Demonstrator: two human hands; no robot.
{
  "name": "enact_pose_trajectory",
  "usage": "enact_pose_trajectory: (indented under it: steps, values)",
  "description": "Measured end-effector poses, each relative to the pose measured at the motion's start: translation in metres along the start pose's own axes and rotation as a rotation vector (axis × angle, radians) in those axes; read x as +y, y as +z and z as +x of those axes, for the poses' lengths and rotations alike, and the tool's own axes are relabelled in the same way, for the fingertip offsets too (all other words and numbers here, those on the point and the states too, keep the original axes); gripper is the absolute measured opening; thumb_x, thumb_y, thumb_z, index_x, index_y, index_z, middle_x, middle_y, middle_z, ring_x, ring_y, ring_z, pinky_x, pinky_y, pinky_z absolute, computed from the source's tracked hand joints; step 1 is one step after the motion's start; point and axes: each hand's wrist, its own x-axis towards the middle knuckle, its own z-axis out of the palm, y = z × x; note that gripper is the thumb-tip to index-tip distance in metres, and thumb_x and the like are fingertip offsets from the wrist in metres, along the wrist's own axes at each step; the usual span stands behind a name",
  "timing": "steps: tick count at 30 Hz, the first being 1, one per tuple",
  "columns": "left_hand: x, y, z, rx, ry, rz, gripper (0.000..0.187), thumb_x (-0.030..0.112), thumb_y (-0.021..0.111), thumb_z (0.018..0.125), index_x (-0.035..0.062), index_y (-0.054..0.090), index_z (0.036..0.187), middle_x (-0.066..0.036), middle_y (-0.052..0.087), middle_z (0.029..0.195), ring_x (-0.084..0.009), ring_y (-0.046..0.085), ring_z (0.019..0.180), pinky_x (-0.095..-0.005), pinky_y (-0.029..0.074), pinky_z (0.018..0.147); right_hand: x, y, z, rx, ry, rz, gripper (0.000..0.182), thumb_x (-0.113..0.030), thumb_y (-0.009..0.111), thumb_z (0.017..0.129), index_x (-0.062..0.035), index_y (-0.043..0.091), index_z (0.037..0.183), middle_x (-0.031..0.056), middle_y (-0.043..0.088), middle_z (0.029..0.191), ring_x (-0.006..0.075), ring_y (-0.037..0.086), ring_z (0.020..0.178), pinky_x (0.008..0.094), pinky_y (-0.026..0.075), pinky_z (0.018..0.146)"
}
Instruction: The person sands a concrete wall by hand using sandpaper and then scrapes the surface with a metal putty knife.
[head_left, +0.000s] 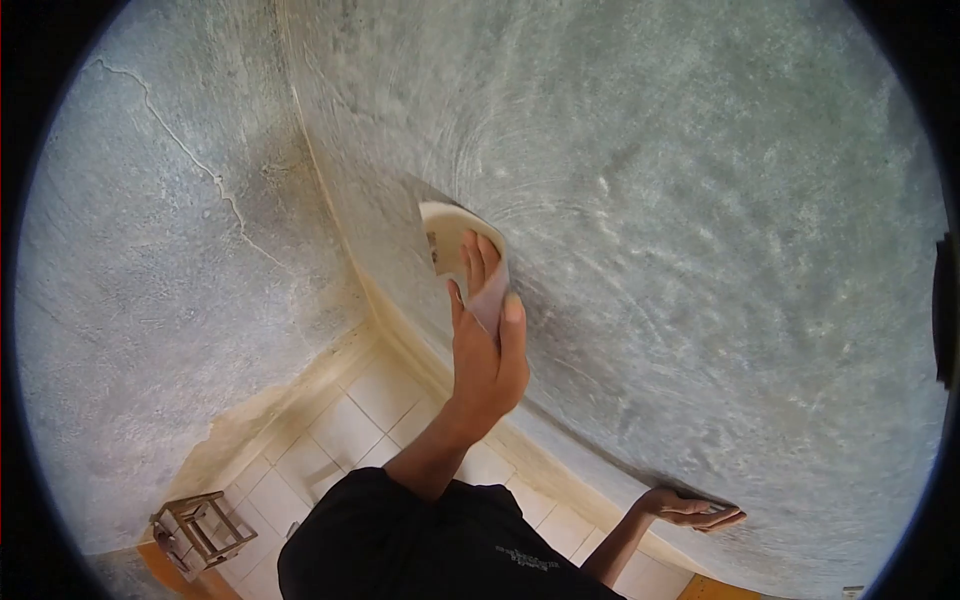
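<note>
My left hand (488,345) holds a curled sheet of sandpaper (455,225) against the grey plastered wall (680,250). Its beige back, with dark printing, faces me, and a greyish fold rises between the thumb and the fingers. Several fingers lie over the sheet, while the thumb is on the right side of it. Lower right, my right hand (695,508) rests at the same wall with its fingers stretched out to the right. Nothing shows in it. Swirling scuff marks cover the wall around the sheet.
A second wall (150,300) with a long crack meets this one at a corner on the left. Below are white floor tiles (350,430) and a small wooden stool (205,530). My black shirt (420,550) fills the bottom middle.
</note>
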Motion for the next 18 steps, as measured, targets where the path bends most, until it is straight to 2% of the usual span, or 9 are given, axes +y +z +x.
enact_pose_trajectory:
  steps: [3,7,10,14,18]
  values:
    - [0.009,0.003,-0.028,-0.161,0.032,0.137,0.059,0.023,0.037,0.095,-0.0111,0.023,0.141,-0.031,0.016,0.149,-0.0449,0.01,0.14,-0.0618,-0.001,0.108,-0.004,0.0,0.001,-0.008,0.01,0.015,0.05,-0.026,0.022,0.099,0.0014,0.033,0.139,0.0218,0.028,0.146,0.0339,0.024,0.138,0.0519,0.024,0.11]
    - [-0.01,0.013,-0.06,-0.244,0.021,0.325,0.061,0.024,0.038,0.094,-0.0124,0.023,0.141,-0.033,0.014,0.149,-0.0456,0.01,0.14,-0.0644,-0.002,0.106,-0.004,-0.001,0.003,-0.01,-0.021,-0.001,0.049,-0.025,0.023,0.099,0.0015,0.032,0.14,0.0218,0.028,0.146,0.0338,0.023,0.138,0.0518,0.024,0.11]
    - [-0.016,0.005,-0.039,-0.135,-0.061,0.209,0.062,0.025,0.037,0.095,-0.0141,0.021,0.14,-0.034,0.013,0.148,-0.0463,0.009,0.14,-0.064,-0.004,0.106,-0.004,0.0,0.001,-0.01,-0.037,-0.004,0.049,-0.026,0.023,0.099,0.0015,0.032,0.14,0.0215,0.028,0.146,0.0336,0.023,0.138,0.0515,0.025,0.11]
    - [-0.005,-0.001,-0.001,0.025,0.015,0.051,0.061,0.023,0.034,0.097,-0.015,0.016,0.141,-0.034,0.011,0.149,-0.0475,0.004,0.14,-0.0607,-0.005,0.107,-0.002,-0.002,0.001,-0.005,-0.039,0.0,0.049,-0.027,0.024,0.1,0.0015,0.033,0.139,0.021,0.028,0.147,0.0331,0.024,0.138,0.051,0.024,0.11]
    - [0.004,0.009,-0.011,-0.009,0.057,0.052,0.06,0.021,0.035,0.096,-0.013,0.016,0.142,-0.032,0.009,0.15,-0.0467,0.004,0.14,-0.0585,0.001,0.109,-0.005,-0.002,0.002,-0.006,-0.044,-0.007,0.049,-0.027,0.024,0.1,0.0017,0.033,0.139,0.0208,0.028,0.146,0.0331,0.025,0.137,0.0507,0.024,0.11]
